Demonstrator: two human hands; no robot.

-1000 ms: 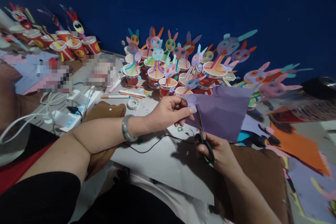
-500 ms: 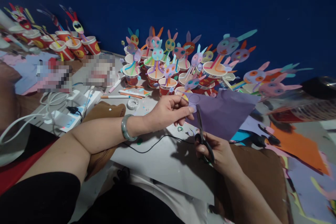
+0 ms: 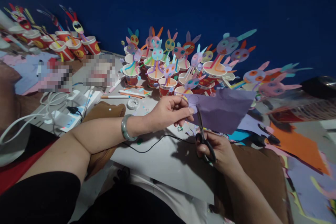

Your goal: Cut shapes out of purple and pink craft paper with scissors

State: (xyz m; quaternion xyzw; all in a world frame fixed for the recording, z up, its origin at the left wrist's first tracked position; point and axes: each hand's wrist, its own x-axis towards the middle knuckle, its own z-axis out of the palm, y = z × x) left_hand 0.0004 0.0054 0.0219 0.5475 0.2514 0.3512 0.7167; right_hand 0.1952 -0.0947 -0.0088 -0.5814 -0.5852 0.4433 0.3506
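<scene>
Pinched between the thumb and fingers of my left hand [image 3: 174,110] is a sheet of purple paper [image 3: 225,110], held up over the table. Circles are drawn on its left part, one of them just above my thumb. My right hand [image 3: 219,150] is closed around the black handles of a pair of scissors [image 3: 201,131]. Their blades point up and meet the paper's edge right beside my left thumb. Part of the paper behind my left fingers is hidden.
Behind my hands stand several paper cups [image 3: 168,85] with paper rabbit heads. A tape roll [image 3: 133,104] and markers [image 3: 115,97] lie at left, near a power strip [image 3: 69,115]. Orange paper [image 3: 299,143] and scraps lie right. A black cable [image 3: 157,147] crosses the table. Another person's arm shows far left.
The purple sheet's free right part has shifted, its lower edge now higher. My right hand and the scissors have moved very slightly; my left hand stays in place.
</scene>
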